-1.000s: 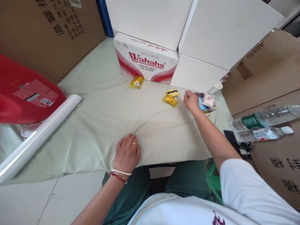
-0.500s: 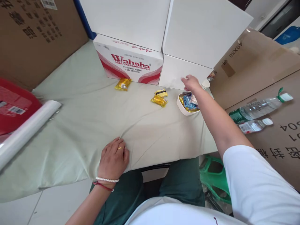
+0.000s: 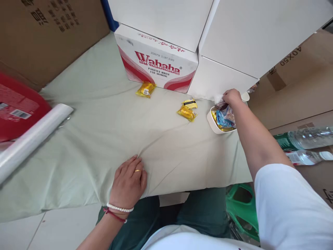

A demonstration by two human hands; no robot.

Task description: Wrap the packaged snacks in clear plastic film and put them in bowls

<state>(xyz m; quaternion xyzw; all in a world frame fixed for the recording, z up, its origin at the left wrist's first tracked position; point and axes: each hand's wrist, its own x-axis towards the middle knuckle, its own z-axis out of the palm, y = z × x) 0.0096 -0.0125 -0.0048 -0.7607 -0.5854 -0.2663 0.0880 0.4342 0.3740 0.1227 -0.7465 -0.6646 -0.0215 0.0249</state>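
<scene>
My left hand (image 3: 128, 182) lies palm down on the cloth-covered table (image 3: 161, 149), fingers stretched out and holding nothing. Over at the right, my right hand (image 3: 232, 97) is at the back rim of a small white tub (image 3: 213, 125). Its fingers are pinched at a dark packet (image 3: 221, 105); the fingertips are partly hidden. Inside the tub lie a blue packet (image 3: 224, 119) and several yellow wrapped pieces. Left of the tub, a yellow wrapped snack (image 3: 186, 113) touches a smaller yellow packet with a dark stripe (image 3: 190, 103). Another yellow wrapped snack (image 3: 146, 89) sits farther left.
A Wahaha water carton (image 3: 156, 66) and white boxes (image 3: 221, 78) wall off the table's back. On the left are a red container (image 3: 20, 111) and a white roll (image 3: 33, 139). Two bottles (image 3: 307, 139) and a green stool (image 3: 241, 205) are at the right.
My right hand has come down from above the tub to its back rim, and its fingers have closed at the dark packet. My left hand stays on the table. The view has shifted.
</scene>
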